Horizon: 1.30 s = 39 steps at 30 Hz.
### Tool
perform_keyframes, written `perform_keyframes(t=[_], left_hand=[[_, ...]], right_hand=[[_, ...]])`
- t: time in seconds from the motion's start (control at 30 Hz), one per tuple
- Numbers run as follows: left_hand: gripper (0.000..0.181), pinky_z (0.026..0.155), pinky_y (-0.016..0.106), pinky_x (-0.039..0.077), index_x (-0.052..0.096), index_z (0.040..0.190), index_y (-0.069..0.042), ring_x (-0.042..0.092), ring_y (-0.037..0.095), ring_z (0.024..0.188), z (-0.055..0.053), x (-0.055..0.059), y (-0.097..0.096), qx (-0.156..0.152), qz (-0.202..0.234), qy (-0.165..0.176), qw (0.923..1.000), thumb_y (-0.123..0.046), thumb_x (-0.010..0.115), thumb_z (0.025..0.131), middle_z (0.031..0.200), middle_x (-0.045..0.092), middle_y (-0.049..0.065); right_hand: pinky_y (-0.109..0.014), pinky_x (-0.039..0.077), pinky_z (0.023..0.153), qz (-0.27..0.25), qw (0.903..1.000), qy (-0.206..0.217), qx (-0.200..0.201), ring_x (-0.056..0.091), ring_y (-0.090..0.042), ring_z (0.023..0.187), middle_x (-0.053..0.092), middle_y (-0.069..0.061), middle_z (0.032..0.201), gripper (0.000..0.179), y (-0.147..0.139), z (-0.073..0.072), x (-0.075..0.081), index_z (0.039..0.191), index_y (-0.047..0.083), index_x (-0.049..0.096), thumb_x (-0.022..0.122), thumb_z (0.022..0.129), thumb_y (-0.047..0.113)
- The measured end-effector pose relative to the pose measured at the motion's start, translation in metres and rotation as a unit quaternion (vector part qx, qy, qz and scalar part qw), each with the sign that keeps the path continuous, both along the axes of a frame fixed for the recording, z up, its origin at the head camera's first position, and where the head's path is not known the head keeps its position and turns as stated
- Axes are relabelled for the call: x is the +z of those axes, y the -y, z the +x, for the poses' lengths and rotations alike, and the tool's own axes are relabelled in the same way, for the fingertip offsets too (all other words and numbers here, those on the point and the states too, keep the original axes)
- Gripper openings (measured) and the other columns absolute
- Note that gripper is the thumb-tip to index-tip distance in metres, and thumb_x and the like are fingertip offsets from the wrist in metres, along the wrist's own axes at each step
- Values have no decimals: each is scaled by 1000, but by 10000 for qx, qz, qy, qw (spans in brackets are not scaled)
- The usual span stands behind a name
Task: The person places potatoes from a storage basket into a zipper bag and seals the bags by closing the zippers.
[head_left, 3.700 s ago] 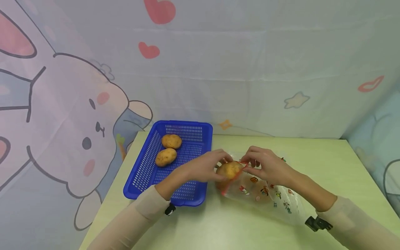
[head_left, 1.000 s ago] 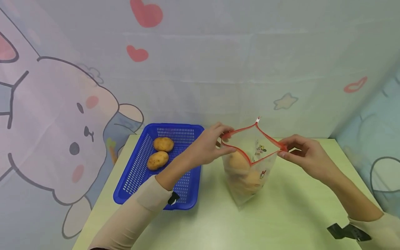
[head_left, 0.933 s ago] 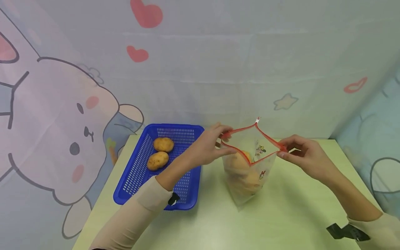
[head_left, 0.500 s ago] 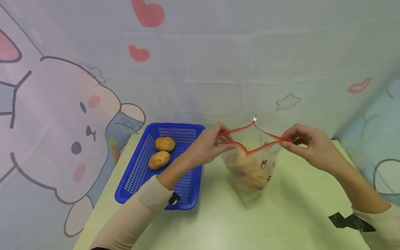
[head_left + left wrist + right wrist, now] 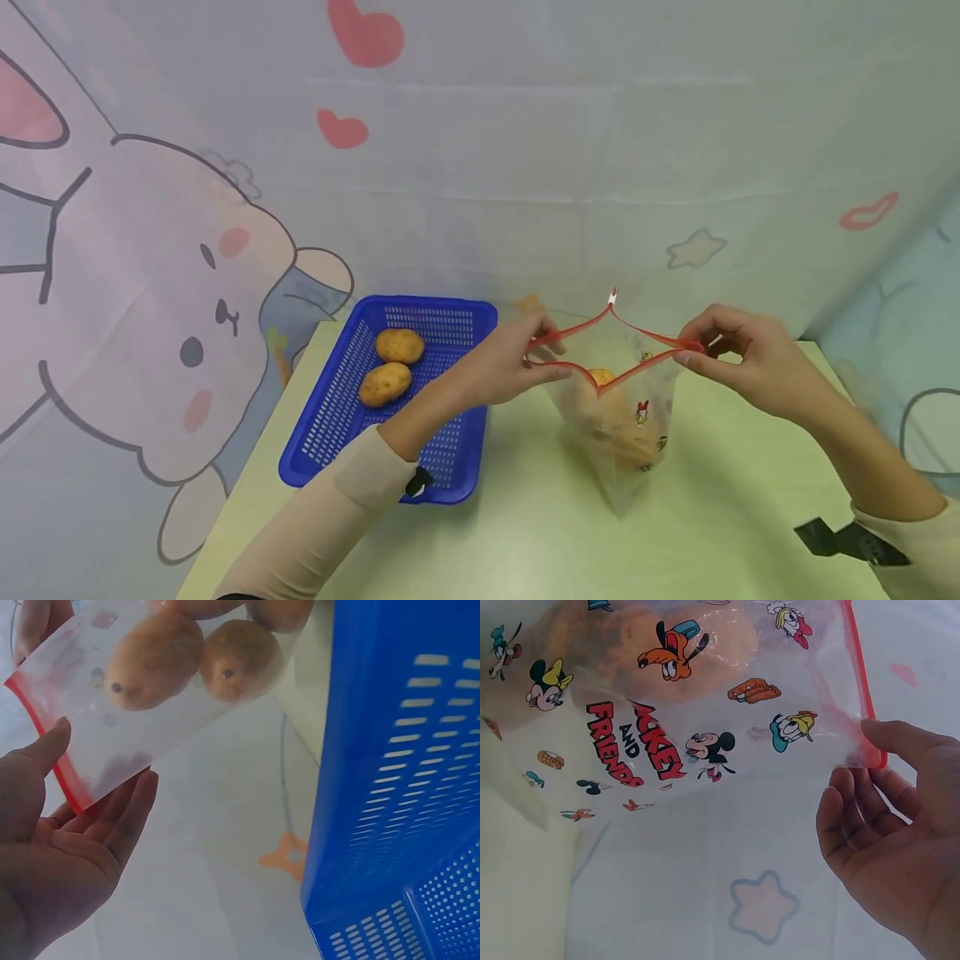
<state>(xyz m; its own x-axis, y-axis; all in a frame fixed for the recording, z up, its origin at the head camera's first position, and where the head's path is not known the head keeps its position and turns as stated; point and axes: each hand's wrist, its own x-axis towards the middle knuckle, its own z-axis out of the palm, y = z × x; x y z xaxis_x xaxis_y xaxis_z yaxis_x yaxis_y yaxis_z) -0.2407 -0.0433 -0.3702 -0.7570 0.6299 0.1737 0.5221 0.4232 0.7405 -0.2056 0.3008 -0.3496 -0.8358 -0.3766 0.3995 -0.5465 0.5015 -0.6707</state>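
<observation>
A clear zip bag (image 5: 660, 404) with cartoon prints hangs upright over the table, its red-edged mouth spread wide. My left hand (image 5: 510, 358) holds the left end of the mouth, thumb on the near side and fingers on the far side. At the opposite end, my right hand (image 5: 757, 354) pinches the red corner between thumb and fingers. Several potatoes (image 5: 157, 664) lie inside, seen through the plastic in the left wrist view. Printed figures cover part of them in the right wrist view. A white zip slider (image 5: 612, 297) sits at the back of the mouth.
Left of the bag stands a blue plastic basket (image 5: 477, 442) with slotted walls. It holds two potatoes, one farther back (image 5: 400, 346) and one nearer (image 5: 386, 384). My left forearm crosses over the basket. A printed cloth (image 5: 570, 167) hangs behind the pale green table (image 5: 517, 533).
Earlier the bag lay flat while my left hand held a potato at its mouth. It now hangs upright, mouth stretched between both hands; over the last second its bottom has swung right.
</observation>
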Motion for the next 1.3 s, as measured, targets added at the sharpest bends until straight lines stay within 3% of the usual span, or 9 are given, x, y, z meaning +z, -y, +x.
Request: perform_keyframes(t=[0.27,0.43,0.53,0.73,0.87,1.07,1.3], left_hand=[[36,81,23,61,57,121,-9,73,15,103,-1,-8,10,-47,-117,48,9999,-29,78,99,115,73,2],[36,82,24,61,59,121,-10,72,13,102,2,-8,17,-77,30,180,9998,-30,78,99,114,75,0],[33,83,25,61,59,120,-11,72,11,101,5,-7,22,-36,235,186,9995,-30,78,99,113,75,-3],[29,80,27,62,62,120,-14,73,8,96,12,1,30,332,667,-179,9971,-28,78,99,111,75,-8],[31,78,27,62,63,121,-13,74,12,96,15,0,36,457,739,-318,9957,-28,79,98,111,76,-6],[33,81,28,62,62,122,-13,72,14,98,15,-18,60,592,532,-181,9967,-29,80,98,112,75,-2],[38,82,33,59,62,123,-17,65,19,99,14,-28,88,720,-297,-166,9968,-38,79,98,111,70,-3]], right_hand=[[-20,55,74,-115,9994,87,305,67,-17,86,69,-2,98,25,4,-1,-10,105,15,74,81,90,-3],[-20,55,78,-141,9990,153,402,66,-16,90,69,-1,101,30,14,-5,-16,114,17,75,82,91,-1],[-20,55,79,-100,9991,82,401,64,-15,89,70,1,100,26,22,-8,-18,110,17,76,81,91,0],[-19,52,74,-156,9992,-196,312,61,-13,84,69,4,93,22,35,-7,-14,99,21,76,81,92,1],[-19,52,72,-278,9987,-325,278,61,-13,82,69,4,91,22,44,-4,-11,98,20,76,81,92,0],[-21,52,74,-338,9978,-431,361,60,-12,81,68,7,89,21,65,-1,-14,95,23,76,82,92,3],[-22,55,76,-409,9964,-381,642,62,-11,85,69,10,94,19,90,-9,-25,98,22,76,82,93,5]])
